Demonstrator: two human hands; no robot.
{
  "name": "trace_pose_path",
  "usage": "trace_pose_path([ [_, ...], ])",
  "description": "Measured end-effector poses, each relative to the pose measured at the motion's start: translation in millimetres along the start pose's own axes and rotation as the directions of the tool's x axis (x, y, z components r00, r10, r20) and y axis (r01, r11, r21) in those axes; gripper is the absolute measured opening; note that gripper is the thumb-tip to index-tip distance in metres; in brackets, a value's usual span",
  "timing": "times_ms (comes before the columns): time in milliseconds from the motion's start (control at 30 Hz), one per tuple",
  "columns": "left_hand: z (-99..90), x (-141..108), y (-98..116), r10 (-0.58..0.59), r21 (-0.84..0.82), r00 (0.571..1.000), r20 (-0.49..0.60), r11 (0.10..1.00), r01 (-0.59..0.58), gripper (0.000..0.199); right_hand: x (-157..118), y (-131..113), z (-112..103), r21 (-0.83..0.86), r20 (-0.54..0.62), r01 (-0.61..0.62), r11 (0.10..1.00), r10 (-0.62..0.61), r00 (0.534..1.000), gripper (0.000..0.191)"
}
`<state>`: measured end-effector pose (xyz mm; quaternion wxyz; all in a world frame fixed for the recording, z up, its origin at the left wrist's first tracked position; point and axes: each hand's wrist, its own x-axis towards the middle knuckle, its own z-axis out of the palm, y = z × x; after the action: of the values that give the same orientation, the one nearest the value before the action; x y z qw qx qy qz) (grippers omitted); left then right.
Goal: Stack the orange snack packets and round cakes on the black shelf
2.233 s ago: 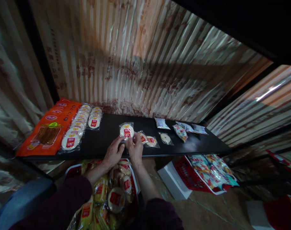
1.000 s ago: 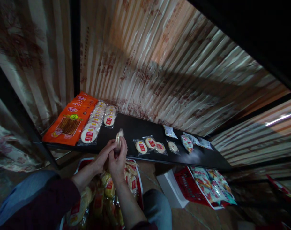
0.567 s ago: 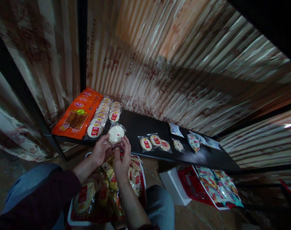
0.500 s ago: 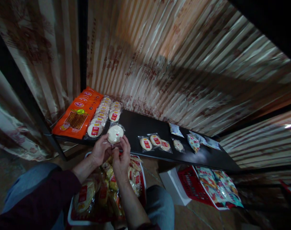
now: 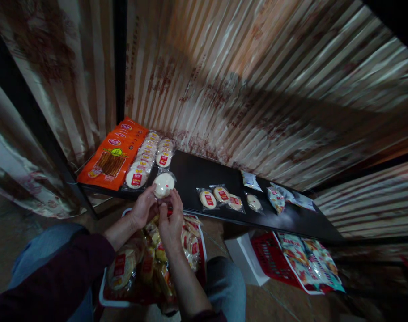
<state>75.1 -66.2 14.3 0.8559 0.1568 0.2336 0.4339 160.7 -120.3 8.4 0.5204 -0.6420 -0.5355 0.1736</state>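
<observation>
Both hands hold one round white wrapped cake (image 5: 164, 184) at the front edge of the black shelf (image 5: 190, 179). My left hand (image 5: 144, 208) grips its lower left side, fingers closed on the wrapper. My right hand (image 5: 171, 219) pinches the lower right side. Just behind the cake are two overlapping rows of similar cakes with red labels, the longer row (image 5: 137, 178) on the left and a shorter row (image 5: 163, 159) beside it. Orange snack packs (image 5: 110, 156) lie at the shelf's left end.
Several loose cakes (image 5: 208, 199) and small snack bags (image 5: 276, 200) lie farther right on the shelf. Below my hands stands a basket (image 5: 204, 250) of packaged food. A white box (image 5: 246, 259) and a red basket (image 5: 274, 259) are under the shelf's right part.
The view has shifted slightly, so the shelf and its goods appear a little farther right. Both hands keep hold of the cake, which has tilted slightly.
</observation>
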Motion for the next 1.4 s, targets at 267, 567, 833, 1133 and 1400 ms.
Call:
trace_pose_path([
  [267,-4.9,4.2,-13.5,0.369,0.642,0.914,0.169,0.662,-0.386,0.054,3.0,-7.3,-3.0,0.49,0.17,-0.353,0.797,0.31,0.935,0.049],
  [567,-17.2,11.9,-23.9,0.489,0.892,0.757,0.433,-0.114,-0.437,0.056,6.7,7.5,-1.1,0.587,0.141,-0.358,0.726,0.345,0.928,0.044],
  [833,-12.7,13.2,-32.3,0.448,0.846,0.733,0.513,-0.122,-0.518,0.068,24.6,21.1,-9.9,0.621,0.016,-0.341,0.706,0.423,0.906,0.046],
  [1133,-18.0,24.9,-39.3,0.523,0.896,0.74,0.423,-0.12,-0.427,0.062,40.3,49.2,-10.8,0.541,0.001,-0.347,0.766,0.412,0.911,0.05],
  [1400,-15.3,41.3,-27.7,0.53,0.918,0.752,0.392,-0.168,-0.36,0.057,61.6,56.9,-1.0,0.485,0.012,-0.352,0.801,0.396,0.918,0.051],
])
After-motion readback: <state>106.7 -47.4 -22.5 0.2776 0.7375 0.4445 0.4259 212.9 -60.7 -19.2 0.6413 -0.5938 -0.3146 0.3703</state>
